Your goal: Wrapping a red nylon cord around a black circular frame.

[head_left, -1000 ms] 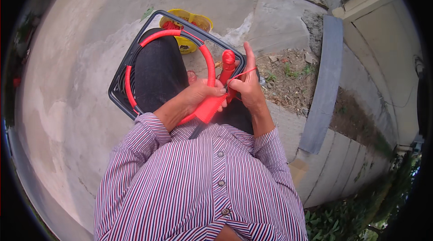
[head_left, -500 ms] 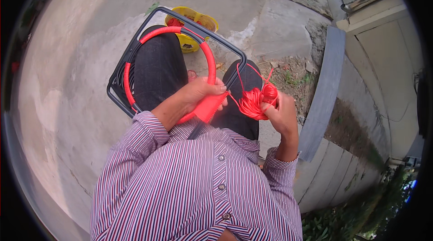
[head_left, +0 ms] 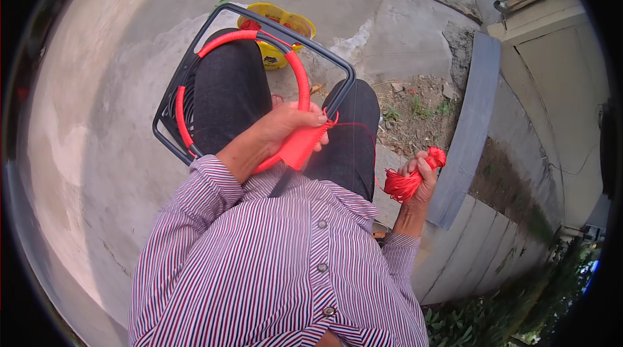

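On my lap rests a dark rounded-corner frame (head_left: 289,33) with a hoop wrapped in stretches of red cord (head_left: 301,81). My left hand (head_left: 283,127) is closed round the hoop's near right side, where a flat red woven section (head_left: 304,147) lies under the fingers. A small loop of cord sits at that section's upper corner, beside my thumb. Out to the right, my right hand (head_left: 420,183) is closed on a bundle of red cord (head_left: 401,186), away from the hoop. A thin red strand (head_left: 357,124) runs from the woven corner over my right knee toward the bundle.
A yellow tub (head_left: 300,22) with red material inside stands on the concrete beyond my knees. To the right are rubble and soil (head_left: 415,110), a long grey board (head_left: 468,126) and a wall. Dark coils (head_left: 188,103) lie inside the frame's left side.
My right hand has moved right and slightly down with the cord bundle, drawing the loose strand out and shrinking its loop at the woven corner. My left hand keeps its grip.
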